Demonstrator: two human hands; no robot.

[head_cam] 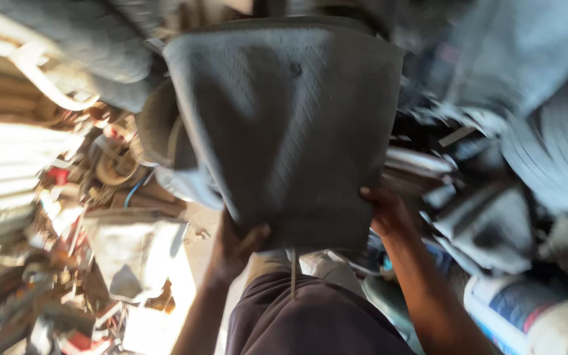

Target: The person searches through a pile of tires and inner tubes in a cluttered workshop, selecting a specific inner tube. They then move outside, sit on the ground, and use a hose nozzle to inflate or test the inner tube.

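Holding a large grey sheet of ribbed rubber-like material [284, 125] up in front of the body, both hands grasp its lower edge. The left hand [235, 246] has its grip clenched on the bottom left corner, thumb over the front. The right hand [382, 210] has its grip closed on the bottom right corner. The sheet is wide at the top, narrower at the bottom, and fills the middle of the blurred view. Down on the right lies a white sack [534, 315] with blue and red patches; its contents cannot be seen. On the left, the floor [195, 256] is crowded with small red and white bits of clutter [67, 190], too blurred to tell apart. A pale crumpled cloth [133, 253] lies among them.
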